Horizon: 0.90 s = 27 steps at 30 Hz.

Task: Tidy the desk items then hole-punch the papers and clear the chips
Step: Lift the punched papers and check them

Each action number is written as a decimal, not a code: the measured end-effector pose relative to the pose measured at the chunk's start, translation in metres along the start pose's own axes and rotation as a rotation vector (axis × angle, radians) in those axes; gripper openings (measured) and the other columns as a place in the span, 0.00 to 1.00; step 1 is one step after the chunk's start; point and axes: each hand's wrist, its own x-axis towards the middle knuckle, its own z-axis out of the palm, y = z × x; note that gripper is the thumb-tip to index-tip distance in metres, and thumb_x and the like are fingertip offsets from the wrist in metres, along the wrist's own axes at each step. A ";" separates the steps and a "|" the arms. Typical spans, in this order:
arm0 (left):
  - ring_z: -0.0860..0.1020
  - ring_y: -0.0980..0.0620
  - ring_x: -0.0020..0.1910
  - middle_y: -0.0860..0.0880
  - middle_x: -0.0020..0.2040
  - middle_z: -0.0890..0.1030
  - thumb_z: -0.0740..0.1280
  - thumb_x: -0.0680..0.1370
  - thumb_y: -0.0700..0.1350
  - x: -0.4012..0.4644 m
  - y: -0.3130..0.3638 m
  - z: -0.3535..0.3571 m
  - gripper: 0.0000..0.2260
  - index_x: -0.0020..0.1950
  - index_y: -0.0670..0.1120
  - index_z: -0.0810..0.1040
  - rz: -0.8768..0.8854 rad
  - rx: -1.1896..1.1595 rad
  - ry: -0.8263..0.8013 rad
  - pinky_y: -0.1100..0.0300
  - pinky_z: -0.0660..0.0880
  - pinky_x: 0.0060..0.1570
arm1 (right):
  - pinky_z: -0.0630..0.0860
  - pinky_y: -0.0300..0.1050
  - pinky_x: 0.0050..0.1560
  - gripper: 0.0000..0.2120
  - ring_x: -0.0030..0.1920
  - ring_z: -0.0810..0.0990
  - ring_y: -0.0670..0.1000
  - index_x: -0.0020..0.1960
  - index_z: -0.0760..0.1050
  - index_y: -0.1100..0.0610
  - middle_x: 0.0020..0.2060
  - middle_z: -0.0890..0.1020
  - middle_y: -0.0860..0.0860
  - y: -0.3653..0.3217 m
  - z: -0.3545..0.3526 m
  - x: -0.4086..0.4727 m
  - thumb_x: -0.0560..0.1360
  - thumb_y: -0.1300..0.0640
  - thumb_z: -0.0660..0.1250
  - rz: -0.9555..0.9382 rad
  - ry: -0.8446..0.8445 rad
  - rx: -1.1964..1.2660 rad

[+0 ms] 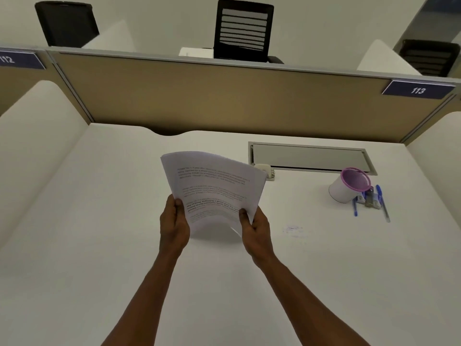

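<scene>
The left hand [174, 221] and right hand [255, 227] each grip a lower corner of the bowed white printed paper stack [214, 188], held above the white desk [99, 245].

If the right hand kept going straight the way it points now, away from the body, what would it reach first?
The right hand, which grips the papers, points up and slightly left across the desk. The small white object by the cable tray seems nearest that line, then the partition; depth is uncertain.
</scene>
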 end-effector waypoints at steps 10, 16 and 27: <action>0.80 0.55 0.47 0.54 0.47 0.81 0.53 0.85 0.50 0.012 -0.007 -0.006 0.12 0.54 0.49 0.74 -0.011 0.045 0.016 0.56 0.80 0.42 | 0.80 0.43 0.55 0.13 0.56 0.81 0.47 0.63 0.74 0.46 0.55 0.82 0.45 0.000 0.003 0.011 0.82 0.58 0.60 0.015 0.002 0.042; 0.83 0.55 0.43 0.51 0.46 0.84 0.58 0.84 0.49 0.028 0.005 -0.018 0.09 0.53 0.47 0.76 -0.021 -0.008 0.088 0.61 0.80 0.40 | 0.81 0.46 0.53 0.13 0.55 0.81 0.47 0.65 0.74 0.49 0.56 0.82 0.46 -0.012 0.008 0.029 0.82 0.56 0.61 0.070 -0.041 0.024; 0.82 0.49 0.49 0.49 0.52 0.84 0.63 0.82 0.49 0.107 -0.018 -0.022 0.10 0.60 0.50 0.79 -0.229 0.090 0.108 0.54 0.80 0.48 | 0.77 0.51 0.58 0.07 0.53 0.80 0.52 0.55 0.76 0.51 0.54 0.82 0.50 -0.008 0.046 0.105 0.78 0.57 0.64 0.360 0.095 -0.003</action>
